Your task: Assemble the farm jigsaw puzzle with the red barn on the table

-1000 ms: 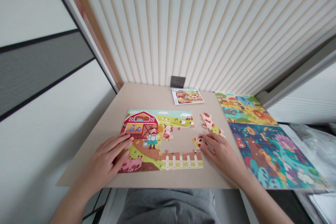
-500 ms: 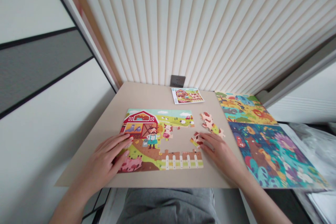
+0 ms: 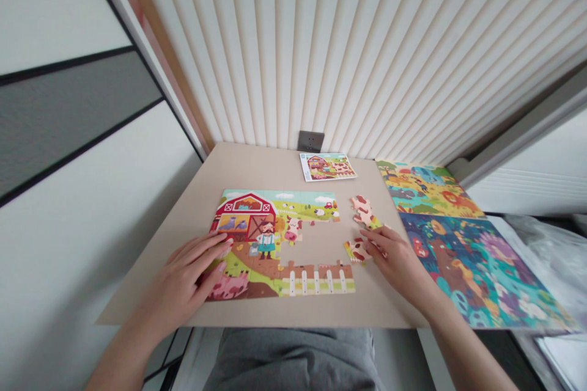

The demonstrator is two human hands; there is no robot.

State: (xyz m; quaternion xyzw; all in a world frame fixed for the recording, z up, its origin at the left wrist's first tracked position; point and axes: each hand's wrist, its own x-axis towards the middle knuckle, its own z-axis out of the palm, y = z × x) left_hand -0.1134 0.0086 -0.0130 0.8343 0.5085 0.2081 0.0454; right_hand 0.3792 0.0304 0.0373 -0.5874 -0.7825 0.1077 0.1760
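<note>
A farm jigsaw puzzle [image 3: 257, 250] lies on the table with a gap at its right middle, beside the cow's head. My left hand [image 3: 192, 272] rests flat over its left edge, fingers stretched out and holding nothing. Right of the gap, my right hand [image 3: 389, 259] pinches a brown-and-white puzzle piece [image 3: 356, 250] between thumb and fingers, at the table's surface. Just beyond those fingers lie loose puzzle pieces [image 3: 362, 211] with brown patches, the nearest partly hidden by the hand.
A small picture card [image 3: 328, 167] of the same farm scene lies at the back of the table [image 3: 257, 165]. To the right are a yellow animal picture [image 3: 428, 189] and a dark blue forest picture [image 3: 481, 269]. A wall socket [image 3: 310, 141] sits behind the table.
My right hand has moved right with the brown-and-white puzzle piece, away from the gap, and the piece has turned somewhat. My left hand has stayed in place.
</note>
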